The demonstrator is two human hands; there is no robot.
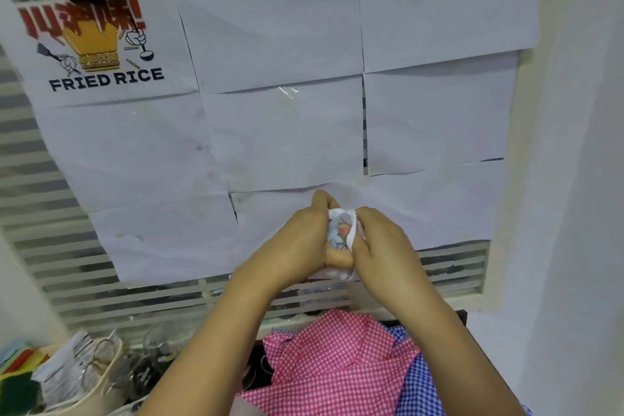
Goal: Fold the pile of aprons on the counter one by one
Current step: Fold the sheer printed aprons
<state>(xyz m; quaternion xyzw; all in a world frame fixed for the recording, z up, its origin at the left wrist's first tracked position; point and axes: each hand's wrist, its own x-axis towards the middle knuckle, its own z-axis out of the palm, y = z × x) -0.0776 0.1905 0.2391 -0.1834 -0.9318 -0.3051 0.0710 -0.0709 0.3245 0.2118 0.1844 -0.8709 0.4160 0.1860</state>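
Observation:
My left hand (305, 240) and my right hand (381, 243) are raised together in front of the wall, above the counter. Both grip a small bunched white cloth with a pale blue print (339, 230), and a white strap of it runs over my right fingers. Most of that cloth is hidden inside my hands. Below my forearms a pink gingham apron (331, 361) lies crumpled on the counter. A blue gingham apron (420, 385) lies partly under it on the right.
White paper sheets (277, 132) cover the wall, one with a "FRIED RICE" print (98, 44). A slatted vent (135, 300) runs below them. At lower left stands a cream basket (81, 392) with leaflets, beside glass jars (162, 344). A white wall (574, 246) closes the right side.

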